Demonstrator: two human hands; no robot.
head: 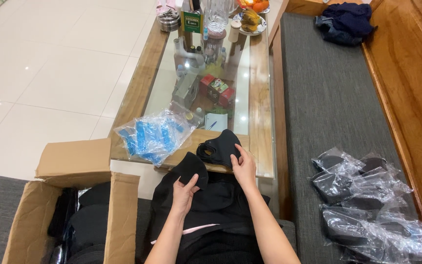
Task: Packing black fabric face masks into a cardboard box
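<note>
So, low in the middle of the frame, the left hand is pinching a single black fabric face mask, thumb on the front and the other fingers curled behind its lower edge, holding it up over the lap. Just right of it and a touch higher, the right hand rests on a small stack of black fabric face masks sitting at the near edge of the glass-topped wooden coffee table; the fingers lie close together and bent over the stack's right side, thumb tucked toward the near edge. Can't really tell if it's gripping the stack or only pressing on it. The single mask and the stack are just beside each other, nearly touching.

Left of the stack, on the same table edge, there's a crinkly clear plastic bag of blue packets. Farther up the table it's a jumble of bottles, small tins and a glass pitcher, too cluttered to sort out.

Lower left of the frame is an open brown cardboard box with dark stuff packed inside. Lower right, on the grey sofa cushion, lies a heap of clear plastic bags holding black masks. Upper right, a dark blue bundle of cloth sits at the far end of the cushion.
</note>
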